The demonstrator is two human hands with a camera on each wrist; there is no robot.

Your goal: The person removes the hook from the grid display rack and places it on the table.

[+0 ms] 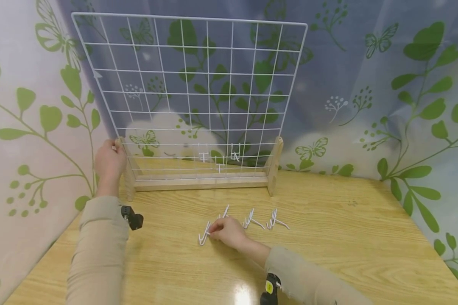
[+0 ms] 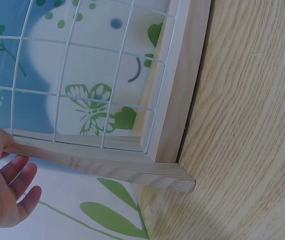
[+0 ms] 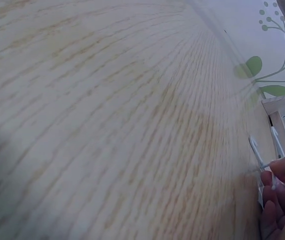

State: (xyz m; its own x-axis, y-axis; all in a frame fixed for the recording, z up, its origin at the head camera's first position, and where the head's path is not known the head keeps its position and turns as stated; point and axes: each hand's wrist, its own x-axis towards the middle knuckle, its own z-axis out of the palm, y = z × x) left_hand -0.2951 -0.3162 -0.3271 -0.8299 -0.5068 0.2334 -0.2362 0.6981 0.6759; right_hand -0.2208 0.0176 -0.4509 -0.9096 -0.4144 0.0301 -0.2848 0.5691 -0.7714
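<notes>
Nearest, the right hand (image 1: 229, 232) lies on the table (image 1: 328, 254), fingertips pinching a white hook (image 1: 204, 235) at the left end of a row. Just beyond it are three more hooks (image 1: 252, 219), loose on the wood and near one another. Farther back and well apart from the right hand, the left hand (image 1: 108, 160) holds the left wooden post (image 2: 82, 157) of the grid stand (thumb on top, fingers (image 2: 17, 180) loosely spread behind it). The wire grid (image 1: 198, 93) stands upright, and a few small clips (image 1: 219, 157) hang low on it.
</notes>
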